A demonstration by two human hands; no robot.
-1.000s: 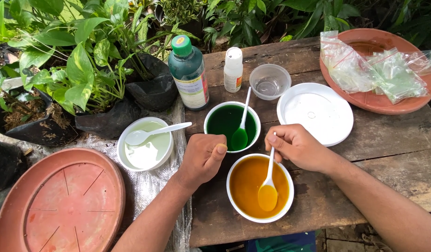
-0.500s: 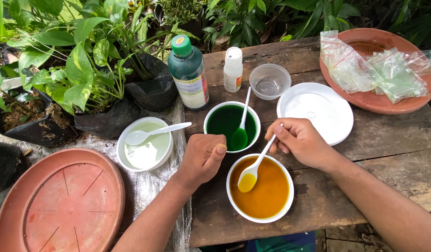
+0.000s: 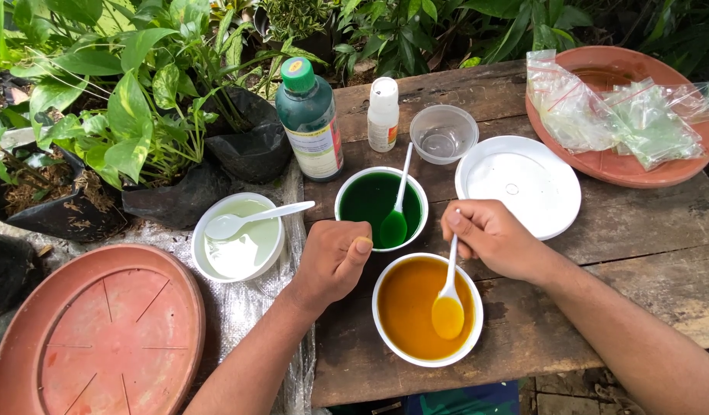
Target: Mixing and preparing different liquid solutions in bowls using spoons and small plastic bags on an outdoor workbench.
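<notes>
The right hand [image 3: 496, 240] pinches the handle of a white plastic spoon [image 3: 449, 296] between thumb and fingers, closed firmly on it; the spoon's bowl sits low in the orange liquid of a round white bowl [image 3: 427, 309] at the near edge of the weathered wooden table [image 3: 646, 230]. Half a second ago the spoon pointed toward the bowl's left side, and a second ago it hung near the middle; now it has swung back to the right of centre, so the hand is judged to be stirring the liquid round, the mix looking even in colour. The left hand [image 3: 333, 257] is curled into a loose fist, holding nothing, resting just beside the orange bowl's left rim and touching or nearly touching the rim of a second white bowl of dark green liquid [image 3: 380, 206]; it has not shifted across the three moments.

A second white spoon [image 3: 396, 207] leans in the green bowl; a third lies in a white bowl of pale milky liquid [image 3: 237, 237] on the left. Behind stand a dark green plastic bottle with a green cap [image 3: 310, 119], a small white bottle [image 3: 383, 114], a clear empty plastic cup [image 3: 444, 134] and a flat white lid [image 3: 519, 184]; a terracotta saucer [image 3: 600, 69] holds clear plastic bags [image 3: 616, 111]; another terracotta saucer [image 3: 93, 327] lies at lower left, beside leafy potted plants [image 3: 131, 115].
</notes>
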